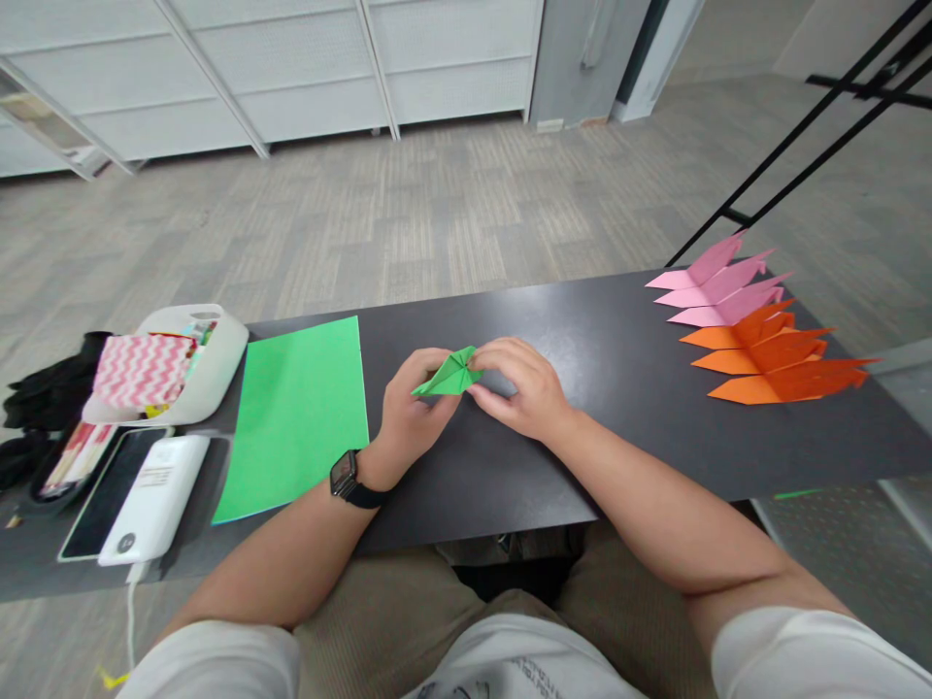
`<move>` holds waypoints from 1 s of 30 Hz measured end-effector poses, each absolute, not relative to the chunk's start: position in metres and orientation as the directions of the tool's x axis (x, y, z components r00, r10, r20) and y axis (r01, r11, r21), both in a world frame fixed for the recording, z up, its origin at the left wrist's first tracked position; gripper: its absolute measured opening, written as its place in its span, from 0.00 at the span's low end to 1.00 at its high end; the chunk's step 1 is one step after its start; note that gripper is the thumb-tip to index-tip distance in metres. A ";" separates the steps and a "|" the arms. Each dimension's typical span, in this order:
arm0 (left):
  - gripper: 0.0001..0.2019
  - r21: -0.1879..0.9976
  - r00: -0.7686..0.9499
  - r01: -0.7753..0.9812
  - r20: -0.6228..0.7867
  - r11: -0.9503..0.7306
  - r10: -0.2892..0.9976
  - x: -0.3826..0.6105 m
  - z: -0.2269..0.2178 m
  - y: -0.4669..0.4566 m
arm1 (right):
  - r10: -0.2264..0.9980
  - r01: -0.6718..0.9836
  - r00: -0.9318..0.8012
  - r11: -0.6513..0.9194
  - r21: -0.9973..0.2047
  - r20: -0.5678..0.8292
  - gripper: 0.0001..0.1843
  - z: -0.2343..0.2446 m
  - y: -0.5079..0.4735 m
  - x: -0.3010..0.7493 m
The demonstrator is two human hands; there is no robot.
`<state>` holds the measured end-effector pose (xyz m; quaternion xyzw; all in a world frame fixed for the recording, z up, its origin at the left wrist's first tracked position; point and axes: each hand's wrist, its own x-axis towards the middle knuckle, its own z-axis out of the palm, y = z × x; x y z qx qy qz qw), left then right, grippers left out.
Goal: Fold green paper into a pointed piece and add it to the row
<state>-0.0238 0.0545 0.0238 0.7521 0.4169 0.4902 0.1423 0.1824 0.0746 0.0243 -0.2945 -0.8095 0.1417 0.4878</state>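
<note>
A small piece of folded green paper (452, 375) is held above the middle of the dark table. My left hand (414, 408) grips its left side between thumb and fingers, with a black watch on that wrist. At its right end, the thumb and fingertips of my right hand (525, 388) pinch the paper. Both hands are closed on it, and the fingertips hide part of the folds. Left of my hands lies a flat sheet of green paper (302, 417), apparently on a stack.
Folded pink paper birds (720, 286) and orange paper birds (779, 364) stand in a row at the right of the table (495, 495). At the left are a white basket (218, 374), a phone (109, 500) and a white power bank (156, 495) with a cable.
</note>
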 end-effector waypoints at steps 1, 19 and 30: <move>0.06 0.625 0.169 0.483 0.620 -0.613 0.766 -0.024 0.024 0.054 | 0.627 0.349 -0.348 0.777 -0.524 0.697 0.05 0.024 0.075 0.183; 0.05 0.645 0.190 0.439 0.614 -0.626 0.766 -0.024 0.026 0.054 | 0.607 0.320 -0.360 0.794 -0.517 0.709 0.06 0.024 0.079 0.184; 0.08 0.702 0.189 0.465 0.517 -0.540 0.835 -0.029 0.018 0.054 | 0.681 0.346 -0.294 0.730 -0.590 0.670 0.05 0.025 0.079 0.186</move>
